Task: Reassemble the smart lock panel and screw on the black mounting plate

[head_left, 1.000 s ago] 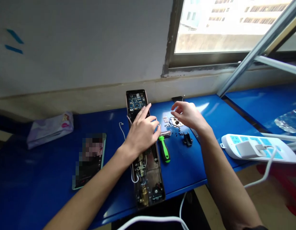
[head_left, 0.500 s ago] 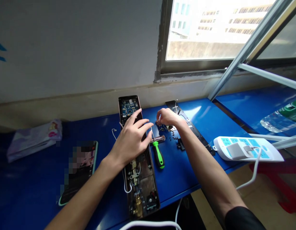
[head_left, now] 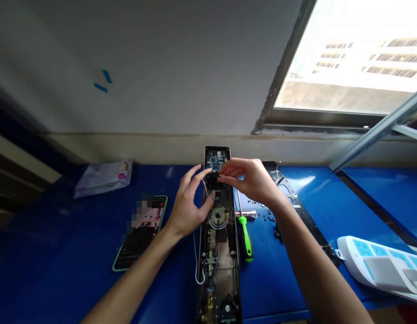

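A long opened door-lock body (head_left: 218, 252) lies lengthwise on the blue table (head_left: 60, 252), its blue circuit board (head_left: 216, 160) at the far end and brass parts near me. My left hand (head_left: 188, 204) rests on the lock's left edge, fingers spread, thumb and forefinger at the dark section below the board. My right hand (head_left: 249, 179) hovers over the same spot from the right, fingertips pinched together on something small I cannot make out. A green-handled screwdriver (head_left: 244, 231) lies just right of the lock.
A phone (head_left: 141, 231) lies left of the lock, a pale tissue pack (head_left: 102, 177) beyond it. Small dark screws (head_left: 265, 216) and a black metal plate (head_left: 296, 207) lie to the right. A white power strip (head_left: 380, 267) sits at the right edge. Wall and window stand behind.
My right hand has come from the loose parts on the right to above the lock, pinched. My left hand has slid to the lock's left edge. The camera has swung, centring the lock.
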Demonstrator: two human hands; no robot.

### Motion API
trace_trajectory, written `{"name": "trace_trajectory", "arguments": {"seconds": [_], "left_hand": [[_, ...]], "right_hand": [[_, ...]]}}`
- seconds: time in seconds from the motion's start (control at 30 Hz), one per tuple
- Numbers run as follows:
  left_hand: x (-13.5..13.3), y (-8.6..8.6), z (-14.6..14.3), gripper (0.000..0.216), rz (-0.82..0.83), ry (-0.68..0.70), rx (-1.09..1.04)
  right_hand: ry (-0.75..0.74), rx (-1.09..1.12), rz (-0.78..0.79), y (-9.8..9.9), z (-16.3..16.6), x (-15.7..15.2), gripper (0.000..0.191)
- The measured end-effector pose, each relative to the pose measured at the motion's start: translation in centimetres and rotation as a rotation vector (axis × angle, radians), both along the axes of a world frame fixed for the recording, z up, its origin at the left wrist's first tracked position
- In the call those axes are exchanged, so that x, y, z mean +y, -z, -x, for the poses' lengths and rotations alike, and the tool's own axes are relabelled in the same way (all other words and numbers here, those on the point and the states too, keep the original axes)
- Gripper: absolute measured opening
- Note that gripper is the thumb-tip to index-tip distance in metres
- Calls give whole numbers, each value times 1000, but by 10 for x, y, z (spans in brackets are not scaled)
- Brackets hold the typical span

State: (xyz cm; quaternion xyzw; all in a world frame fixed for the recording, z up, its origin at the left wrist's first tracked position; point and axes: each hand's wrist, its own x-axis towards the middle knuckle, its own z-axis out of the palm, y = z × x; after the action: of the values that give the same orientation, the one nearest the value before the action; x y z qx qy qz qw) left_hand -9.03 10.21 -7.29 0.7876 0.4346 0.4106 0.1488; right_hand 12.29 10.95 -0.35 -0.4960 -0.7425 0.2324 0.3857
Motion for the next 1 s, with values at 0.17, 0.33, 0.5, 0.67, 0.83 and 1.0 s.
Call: {"name": "trace_trajectory", "arguments": {"seconds": [0.17, 0.33, 0.5, 0.67, 0.83, 1.0], "left_hand": [[-6, 6, 0, 54, 67, 24, -53], [-7, 8, -2, 57, 115, 45, -87], [-8, 9, -1, 52, 136, 42, -94], [-9, 9, -2, 50, 145, 42, -114], [-9, 11, -3, 48, 146, 49, -131], [-10, 10, -3, 48, 140, 47, -129]], "right_hand": [[1, -139, -84, 11, 11, 4, 11], [14, -213, -157, 16, 10, 3, 9], [-12, -260, -171, 17, 8, 6, 11], [-68, -307, -178, 17, 6, 9, 11], [-89, -331, -236, 23, 4, 8, 13], [-72, -277, -293, 19, 1, -1, 7]]}}
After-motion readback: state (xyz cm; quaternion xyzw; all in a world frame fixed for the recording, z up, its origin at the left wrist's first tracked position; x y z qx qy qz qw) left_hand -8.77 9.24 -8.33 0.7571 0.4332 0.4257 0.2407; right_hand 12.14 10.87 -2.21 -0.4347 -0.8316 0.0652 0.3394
